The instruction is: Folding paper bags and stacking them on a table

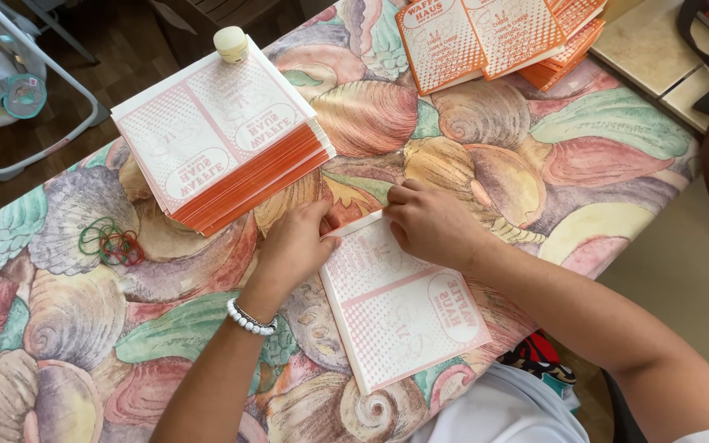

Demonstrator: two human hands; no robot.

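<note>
A flat white paper sheet with orange dotted print [404, 308] lies on the shell-patterned tablecloth [584, 164] near the front edge. My left hand [293, 242], with a white bead bracelet on the wrist, presses the sheet's upper left corner. On the sheet's upper edge rests my right hand [432, 221], fingers curled down onto the paper. Both hands meet at the top of the sheet.
A thick stack of the same printed sheets [223, 135] sits at upper left with a small cream cylinder [231, 43] on top. Folded orange printed pieces [494, 37] lie at the top. Coloured rubber bands [111, 242] lie at left. A white frame stands on the floor.
</note>
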